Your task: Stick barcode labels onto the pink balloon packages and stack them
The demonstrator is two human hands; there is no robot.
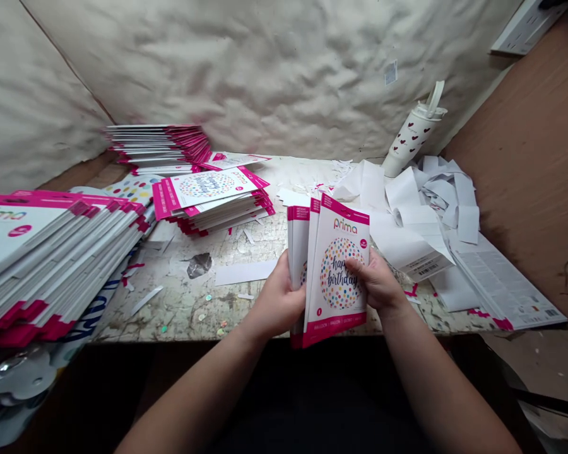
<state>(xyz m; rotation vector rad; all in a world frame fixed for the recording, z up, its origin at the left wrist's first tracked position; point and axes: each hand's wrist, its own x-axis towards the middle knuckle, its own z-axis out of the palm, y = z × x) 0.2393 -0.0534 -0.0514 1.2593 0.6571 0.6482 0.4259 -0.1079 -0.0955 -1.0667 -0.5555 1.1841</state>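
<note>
Upright before me at the table's front edge is a small bundle of balloon packets (pixel 337 296), white and pink with "happy birthday" in a ring of coloured dots. My left hand (pixel 284 293) is closed round the bundle's left side, its fingers mostly hidden behind. On the right side my right hand (pixel 378 280) grips the front packets, thumb across the printed face. The front packets stand slightly apart from those behind. Left of the bundle lies a stack of the same packets (pixel 213 189) on the table.
More packets fan out in a large pile (pixel 61 252) at the left, and another stack (pixel 158 148) stands at the back. Curled white backing paper (pixel 414 208) heaps up at the right by a white tumbler (pixel 414 135). Paper scraps litter the worn table (pixel 180 309). A wooden side wall (pixel 525 170) bounds the right.
</note>
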